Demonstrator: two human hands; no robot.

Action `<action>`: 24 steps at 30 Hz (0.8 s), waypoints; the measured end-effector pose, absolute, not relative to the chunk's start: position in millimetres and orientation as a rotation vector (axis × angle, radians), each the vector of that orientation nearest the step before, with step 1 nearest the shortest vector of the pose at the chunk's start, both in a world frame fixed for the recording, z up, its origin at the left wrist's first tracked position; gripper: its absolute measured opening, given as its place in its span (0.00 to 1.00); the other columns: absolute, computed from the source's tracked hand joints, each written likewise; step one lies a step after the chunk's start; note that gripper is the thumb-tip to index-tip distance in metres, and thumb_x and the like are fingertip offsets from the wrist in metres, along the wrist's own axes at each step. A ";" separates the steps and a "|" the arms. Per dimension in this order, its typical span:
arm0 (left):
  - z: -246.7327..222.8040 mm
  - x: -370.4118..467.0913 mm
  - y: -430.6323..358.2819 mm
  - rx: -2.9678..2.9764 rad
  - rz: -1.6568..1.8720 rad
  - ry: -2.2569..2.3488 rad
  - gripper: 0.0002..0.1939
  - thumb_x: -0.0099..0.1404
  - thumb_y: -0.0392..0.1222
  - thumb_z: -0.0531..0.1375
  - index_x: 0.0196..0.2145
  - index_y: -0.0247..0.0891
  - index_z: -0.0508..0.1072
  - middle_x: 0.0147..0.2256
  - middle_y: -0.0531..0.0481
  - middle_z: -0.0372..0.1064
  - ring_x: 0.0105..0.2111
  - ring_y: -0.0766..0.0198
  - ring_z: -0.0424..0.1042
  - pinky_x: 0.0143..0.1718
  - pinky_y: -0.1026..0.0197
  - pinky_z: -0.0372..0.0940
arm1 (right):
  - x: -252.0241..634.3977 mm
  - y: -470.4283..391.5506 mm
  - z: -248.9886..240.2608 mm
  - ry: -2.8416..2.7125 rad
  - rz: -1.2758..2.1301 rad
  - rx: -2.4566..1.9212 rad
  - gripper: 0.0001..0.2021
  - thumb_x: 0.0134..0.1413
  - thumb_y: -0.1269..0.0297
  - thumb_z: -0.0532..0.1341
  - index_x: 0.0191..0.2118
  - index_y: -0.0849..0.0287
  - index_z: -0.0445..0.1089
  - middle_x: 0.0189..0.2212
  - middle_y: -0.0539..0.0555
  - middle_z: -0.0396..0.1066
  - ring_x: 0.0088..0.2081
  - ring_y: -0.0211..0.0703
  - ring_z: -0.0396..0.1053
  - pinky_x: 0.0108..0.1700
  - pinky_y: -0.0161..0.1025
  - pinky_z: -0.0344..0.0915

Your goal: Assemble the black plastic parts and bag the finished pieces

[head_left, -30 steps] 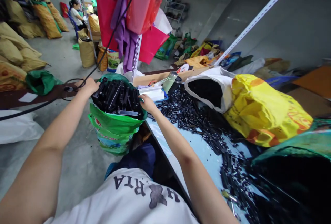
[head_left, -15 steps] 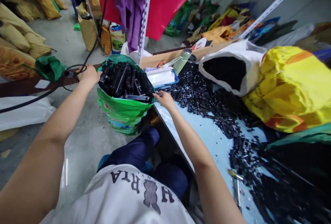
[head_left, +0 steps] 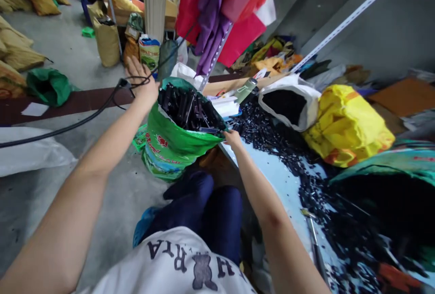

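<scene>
The green bag (head_left: pixel 170 144) stands upright just beside the surface (head_left: pixel 280 185), between my two hands, and black parts (head_left: pixel 185 106) fill it almost to its rim. I'd judge the filling well along for this bag, though sorting is far from over, as many loose pieces (head_left: pixel 272 135) lie strewn across the surface. My right hand (head_left: pixel 233 138) has its fingers closed narrowly on the near-right edge of the bag. My left hand (head_left: pixel 142 86) has its fingers spread wide at the opposite edge, the thumb side against the rim; I can't tell whether the thumb pinches it. A black cable (head_left: pixel 74 122) runs up to that hand. Farther over are a bottle (head_left: pixel 246 90), an open white sack (head_left: pixel 309 110) and a yellow bag (head_left: pixel 346 122).
</scene>
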State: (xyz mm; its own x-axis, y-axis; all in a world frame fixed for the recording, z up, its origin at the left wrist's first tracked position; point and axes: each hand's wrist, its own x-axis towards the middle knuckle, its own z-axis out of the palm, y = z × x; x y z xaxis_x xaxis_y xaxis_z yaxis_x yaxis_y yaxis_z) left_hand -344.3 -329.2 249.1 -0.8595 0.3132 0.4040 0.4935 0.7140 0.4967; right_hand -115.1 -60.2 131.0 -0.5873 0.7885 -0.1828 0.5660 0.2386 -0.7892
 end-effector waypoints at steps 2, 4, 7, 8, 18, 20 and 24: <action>237.4 -321.6 -308.3 -0.658 -0.867 -2.731 0.32 0.64 0.42 0.54 0.61 0.26 0.48 0.61 0.31 0.46 0.63 0.47 0.36 0.61 0.41 0.30 | -122.8 -56.3 133.0 -2.264 1.246 -1.344 0.06 0.44 0.66 0.56 0.28 0.63 0.67 0.16 0.47 0.62 0.20 0.34 0.61 0.23 0.32 0.65; 228.0 -301.8 -290.2 -0.779 -0.884 -2.724 0.34 0.63 0.47 0.54 0.62 0.29 0.48 0.62 0.32 0.44 0.63 0.45 0.34 0.61 0.41 0.32 | -130.4 -46.8 137.1 -2.280 1.271 -1.358 0.05 0.43 0.66 0.56 0.26 0.62 0.67 0.15 0.46 0.61 0.19 0.34 0.60 0.22 0.31 0.64; 221.5 -308.6 -272.1 -0.886 -0.815 -2.630 0.36 0.62 0.53 0.53 0.63 0.35 0.47 0.64 0.37 0.36 0.63 0.45 0.28 0.60 0.38 0.28 | -140.3 -23.7 142.6 -2.360 1.348 -1.296 0.05 0.40 0.66 0.57 0.20 0.60 0.66 0.12 0.45 0.59 0.18 0.34 0.59 0.22 0.32 0.62; 221.7 -323.5 -267.8 -0.846 -0.798 -2.633 0.36 0.62 0.53 0.52 0.63 0.36 0.46 0.64 0.38 0.37 0.63 0.45 0.29 0.60 0.38 0.29 | -143.3 -14.9 142.6 -2.397 1.373 -1.263 0.05 0.38 0.67 0.58 0.18 0.60 0.66 0.11 0.45 0.58 0.18 0.34 0.59 0.22 0.32 0.63; 274.3 -364.6 -236.0 -1.507 -0.992 -3.049 0.26 0.56 0.49 0.56 0.53 0.43 0.67 0.59 0.45 0.53 0.62 0.52 0.45 0.61 0.50 0.41 | -167.3 3.7 164.1 -2.918 1.598 -0.805 0.13 0.40 0.65 0.60 0.37 0.47 0.73 0.34 0.52 0.73 0.38 0.53 0.71 0.37 0.49 0.69; 296.8 -333.9 -241.5 -1.823 -1.344 -3.252 0.23 0.53 0.52 0.60 0.48 0.52 0.70 0.54 0.53 0.64 0.58 0.55 0.56 0.59 0.52 0.50 | -166.8 -0.3 191.9 -2.970 1.630 -0.809 0.12 0.46 0.63 0.61 0.41 0.47 0.71 0.39 0.53 0.72 0.40 0.50 0.70 0.39 0.48 0.69; 343.9 -315.6 -281.8 -1.504 -1.705 -3.575 0.17 0.50 0.55 0.63 0.39 0.52 0.74 0.39 0.57 0.74 0.45 0.56 0.70 0.44 0.53 0.65 | -159.3 -1.7 240.6 -3.066 1.647 -0.807 0.12 0.59 0.60 0.56 0.47 0.54 0.66 0.47 0.55 0.65 0.45 0.42 0.66 0.45 0.42 0.66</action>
State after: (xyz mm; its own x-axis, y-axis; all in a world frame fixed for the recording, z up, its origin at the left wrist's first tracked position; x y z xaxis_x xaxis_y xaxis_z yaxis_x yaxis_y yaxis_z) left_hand -315.6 -281.8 343.9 -0.2742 0.7945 -0.5418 0.0792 0.5801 0.8107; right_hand -159.3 -1.7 240.6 -0.8112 0.1775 -0.5572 0.5626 0.4971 -0.6606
